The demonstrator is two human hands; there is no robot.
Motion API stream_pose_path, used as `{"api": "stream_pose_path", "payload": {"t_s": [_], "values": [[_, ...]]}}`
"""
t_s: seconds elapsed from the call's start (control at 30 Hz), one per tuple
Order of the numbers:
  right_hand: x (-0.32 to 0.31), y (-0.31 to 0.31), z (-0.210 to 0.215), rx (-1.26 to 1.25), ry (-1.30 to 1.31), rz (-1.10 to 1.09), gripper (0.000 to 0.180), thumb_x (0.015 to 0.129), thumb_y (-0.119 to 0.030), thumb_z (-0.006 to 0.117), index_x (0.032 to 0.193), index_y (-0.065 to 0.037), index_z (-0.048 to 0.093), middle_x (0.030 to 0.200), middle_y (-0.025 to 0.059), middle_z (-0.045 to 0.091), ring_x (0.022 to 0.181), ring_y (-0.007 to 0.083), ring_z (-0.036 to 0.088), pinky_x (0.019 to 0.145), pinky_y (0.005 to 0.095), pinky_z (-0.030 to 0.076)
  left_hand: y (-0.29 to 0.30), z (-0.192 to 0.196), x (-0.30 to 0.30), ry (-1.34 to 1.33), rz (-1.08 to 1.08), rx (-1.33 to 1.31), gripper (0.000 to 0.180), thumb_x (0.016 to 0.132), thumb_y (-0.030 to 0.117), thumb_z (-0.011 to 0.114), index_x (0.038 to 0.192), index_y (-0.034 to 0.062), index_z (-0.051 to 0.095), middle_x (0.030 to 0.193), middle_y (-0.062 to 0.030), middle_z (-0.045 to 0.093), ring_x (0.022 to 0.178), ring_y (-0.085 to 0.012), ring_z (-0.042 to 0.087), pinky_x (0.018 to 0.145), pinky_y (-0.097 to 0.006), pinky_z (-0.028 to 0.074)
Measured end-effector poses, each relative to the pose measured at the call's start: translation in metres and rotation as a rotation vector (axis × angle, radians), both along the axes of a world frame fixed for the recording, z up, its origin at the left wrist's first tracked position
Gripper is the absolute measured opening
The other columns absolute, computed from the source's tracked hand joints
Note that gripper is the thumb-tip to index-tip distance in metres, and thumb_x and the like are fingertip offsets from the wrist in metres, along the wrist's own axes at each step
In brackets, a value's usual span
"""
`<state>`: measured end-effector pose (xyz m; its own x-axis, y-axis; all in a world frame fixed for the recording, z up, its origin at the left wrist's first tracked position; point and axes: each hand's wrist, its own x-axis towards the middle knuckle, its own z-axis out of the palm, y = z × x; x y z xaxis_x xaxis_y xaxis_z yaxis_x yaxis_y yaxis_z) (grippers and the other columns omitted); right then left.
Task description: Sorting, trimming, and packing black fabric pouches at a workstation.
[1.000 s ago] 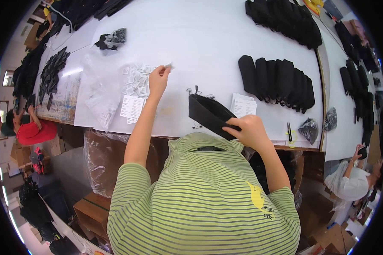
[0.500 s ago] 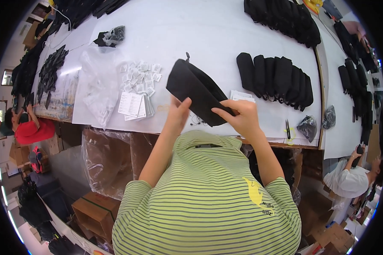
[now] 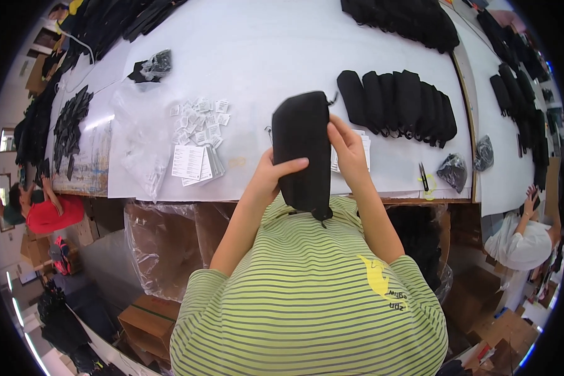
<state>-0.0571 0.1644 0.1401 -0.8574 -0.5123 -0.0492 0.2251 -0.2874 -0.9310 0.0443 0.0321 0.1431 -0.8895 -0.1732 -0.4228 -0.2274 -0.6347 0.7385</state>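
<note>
Both hands were raised at centre frame, gripping one long black fabric pouch (image 3: pixel 302 150) held upright above the near edge of the white table (image 3: pixel 282 50).

Left hand (image 3: pixel 271 175): wrapped round the pouch's lower left side, thumb laid across the front face, other fingers hidden behind. Closed on the fabric, not loose.

Right hand (image 3: pixel 348 147): pressed against the pouch's right edge, fingers curled onto it near the top half, thumb side hidden behind the cloth. Also grasping the pouch; how tightly could not be told.

Pouch: rounded at top, a short cord or zipper pull sticking out at its upper right corner, a small dark tab hanging from the bottom end over the person's green-striped shirt (image 3: pixel 313 294). Lifted clear of the table.

Around it:
- Row of similar black pouches (image 3: pixel 398 100) lying side by side, right of centre, just beyond the right hand.
- Stack of white printed cards (image 3: pixel 194 164) left of the left hand, near the table edge.
- Scatter of small white sachets (image 3: pixel 199 119) above the cards.
- Clear plastic bags (image 3: pixel 138 144) further left.
- Small crumpled dark plastic bag (image 3: pixel 452 170) at right, near the table edge.
- Another row of black pouches (image 3: pixel 401 19) along the upper frame.
- A person in red (image 3: pixel 44 213) at far left; another in white (image 3: pixel 520 241) at lower right.
</note>
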Motion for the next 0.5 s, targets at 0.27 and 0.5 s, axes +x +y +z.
{"api": "stream_pose_path", "payload": {"t_s": [0.27,0.5], "values": [[-0.021,0.0,0.012,0.205,0.591,-0.297,0.011,0.081,-0.005,0.069,0.092,-0.005,0.066,0.09,0.0026,0.067,0.077,0.0082,0.059,0.063,0.0212,0.042,0.007,0.007,-0.002,-0.054,-0.027,0.048,0.049,0.076,0.009,0.074,0.117,-0.0054,0.052,0.104,-0.0146,0.064,0.092,-0.0202,0.064,0.083,-0.033,0.053],[0.015,0.009,0.024,0.247,0.509,0.031,0.009,0.078,-0.007,0.07,0.083,-0.004,0.063,0.081,0.0012,0.057,0.069,0.0105,0.05,0.06,0.0239,0.037,-0.005,-0.008,-0.004,-0.026,0.216,0.288,0.031,0.084,0.015,0.065,0.109,-0.0027,0.059,0.099,-0.012,0.066,0.087,-0.0204,0.066,0.077,-0.032,0.055]]}}
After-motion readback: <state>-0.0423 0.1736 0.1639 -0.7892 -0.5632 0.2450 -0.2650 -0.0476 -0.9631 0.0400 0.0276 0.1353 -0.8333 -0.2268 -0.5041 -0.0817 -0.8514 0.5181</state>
